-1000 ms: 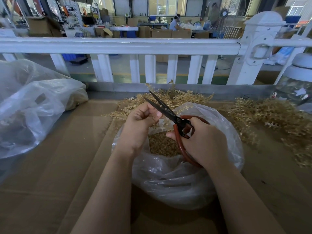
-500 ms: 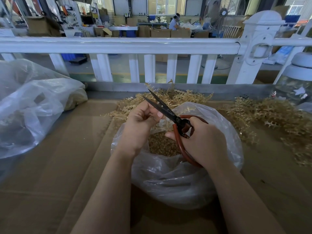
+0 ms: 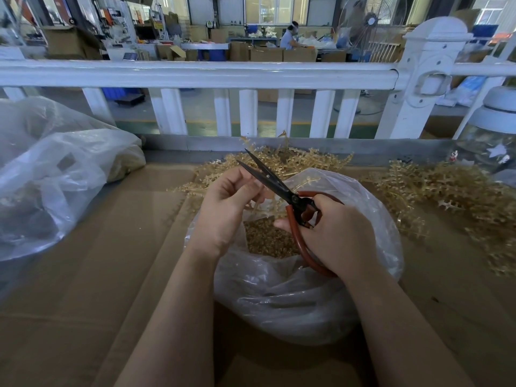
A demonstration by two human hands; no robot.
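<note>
Gold plastic sprig (image 3: 255, 204), light and brittle by the look, pinched at its stem in my left hand (image 3: 224, 210) over the bag (image 3: 293, 303) on the counter (image 3: 83, 303), right hand (image 3: 335, 236) gripping the scissors (image 3: 275, 185), blades parted, loose sprigs (image 3: 446, 196) heaped behind, only bag plastic crowding the cut.

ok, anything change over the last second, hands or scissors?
Nothing visibly moved, and nothing was taken up or let go. The right hand still grips the scissors with the blades open. The left hand still pinches a gold sprig at the blades, above the open plastic bag.
</note>
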